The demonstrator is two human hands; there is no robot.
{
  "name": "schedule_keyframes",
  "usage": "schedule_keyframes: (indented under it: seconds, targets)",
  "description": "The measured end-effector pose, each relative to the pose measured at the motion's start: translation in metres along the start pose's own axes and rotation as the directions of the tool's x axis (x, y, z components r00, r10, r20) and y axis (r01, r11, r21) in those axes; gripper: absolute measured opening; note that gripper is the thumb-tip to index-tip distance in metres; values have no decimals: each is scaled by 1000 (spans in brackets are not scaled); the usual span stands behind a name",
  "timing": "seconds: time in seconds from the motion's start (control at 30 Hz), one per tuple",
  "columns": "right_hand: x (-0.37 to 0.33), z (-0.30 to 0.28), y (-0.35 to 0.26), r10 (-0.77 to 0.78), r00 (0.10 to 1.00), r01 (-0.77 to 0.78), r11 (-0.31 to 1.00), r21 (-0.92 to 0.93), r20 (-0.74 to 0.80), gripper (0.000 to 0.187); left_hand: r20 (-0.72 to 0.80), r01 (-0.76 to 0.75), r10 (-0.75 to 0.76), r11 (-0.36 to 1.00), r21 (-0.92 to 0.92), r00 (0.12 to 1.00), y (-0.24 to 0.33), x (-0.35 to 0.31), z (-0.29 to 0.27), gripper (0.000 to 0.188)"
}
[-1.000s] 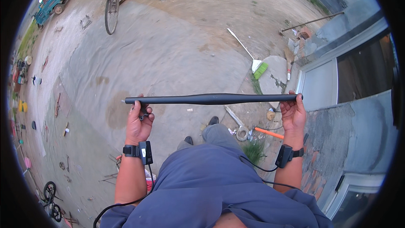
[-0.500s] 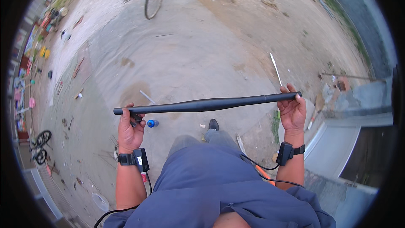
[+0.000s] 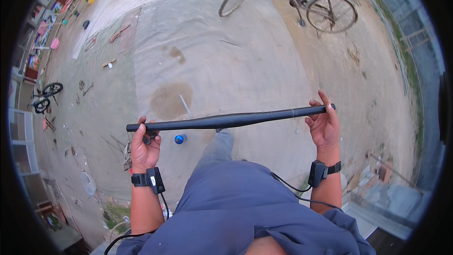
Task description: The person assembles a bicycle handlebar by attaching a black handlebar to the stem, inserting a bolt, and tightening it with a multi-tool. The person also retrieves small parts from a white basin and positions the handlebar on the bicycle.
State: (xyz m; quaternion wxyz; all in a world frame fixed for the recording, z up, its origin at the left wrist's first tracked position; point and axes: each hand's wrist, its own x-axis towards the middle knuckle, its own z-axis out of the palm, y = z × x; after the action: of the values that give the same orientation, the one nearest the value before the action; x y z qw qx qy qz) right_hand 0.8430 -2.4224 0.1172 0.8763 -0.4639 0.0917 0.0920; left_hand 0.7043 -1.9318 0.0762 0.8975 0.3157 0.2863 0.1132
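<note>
A black bicycle handlebar (image 3: pixel 231 121), thicker in the middle, spans the space between my hands, held up off the ground. My left hand (image 3: pixel 145 149) grips its left end, thumb against the near side. A small dark piece (image 3: pixel 149 137) also sits among those fingers, mostly hidden, so I cannot make out its kind. At the other end, my right hand (image 3: pixel 323 128) pinches the tip with the thumb, while a finger or two stick out. The bar tilts slightly, with its right end higher in the picture.
An old bicycle (image 3: pixel 293 1) stands on the ground ahead. Below the bar are a blue-capped bottle (image 3: pixel 180 139) and a pale strip (image 3: pixel 186 106). A smaller black bike (image 3: pixel 46 97) and scattered bits lie left. Rubble and boards (image 3: pixel 377 177) are at the right.
The whole view has swung round to the left, so the bicycle ahead now appears farther right. A leg has stepped. Both hands keep the same hold on the handlebar.
</note>
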Motion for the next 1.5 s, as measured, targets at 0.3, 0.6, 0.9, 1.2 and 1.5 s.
schedule_keyframes:
  seconds: [0.3,0.6,0.9,1.2,1.5]
  targets:
    - [161,113,14,125,984,-117,991,-66,125,50,-135,-109,96,990,-89,986,56,66,2,32]
    - [339,255,77,367,883,-311,925,-220,292,49,-445,-332,231,929,-164,865,91,107,-4,34]
    - [471,418,148,548,704,-396,831,-390,451,48,-677,-523,318,845,-116,663,137,136,16,27]
    - [496,577,282,698,583,-494,710,-501,415,52,-829,-650,215,728,-216,517,177,181,-64,20]
    - [520,838,429,573,506,-252,813,-525,645,49,-840,-762,263,600,-243,475,357,288,-186,15]
